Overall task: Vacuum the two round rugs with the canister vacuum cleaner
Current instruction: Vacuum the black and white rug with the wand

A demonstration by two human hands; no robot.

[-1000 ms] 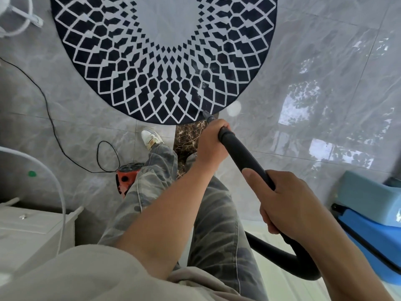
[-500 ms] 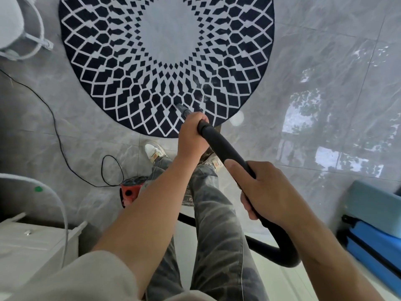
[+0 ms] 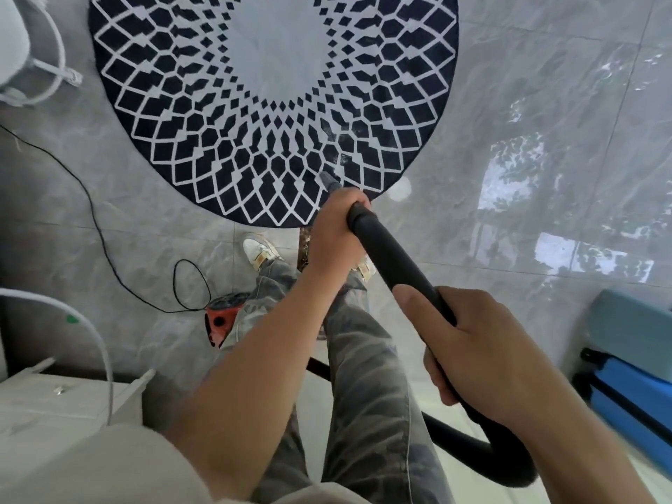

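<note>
**Nozzle held to the near edge of the round rug**

The black hose (image 3: pixel 392 260) is grasped by both hands. Its far end is clasped by the left hand (image 3: pixel 336 231), just behind the narrow nozzle (image 3: pixel 329 180), whose tip is laid on the dark patterned band of the round rug (image 3: pixel 272 103), close to its near right edge. Nearer the body, the hose is gripped by the right hand (image 3: pixel 480 354), with the thumb stretched along it. The rug is spread on the grey tiled floor (image 3: pixel 545 103), just beyond the white shoe (image 3: pixel 258 249). The red canister (image 3: pixel 222 318) is partly hidden behind the legs, with a black cord (image 3: pixel 91 212) looped beside it. A white cabinet (image 3: pixel 54 398) is seen at the near left and a blue case (image 3: pixel 632 387) at the near right
</note>
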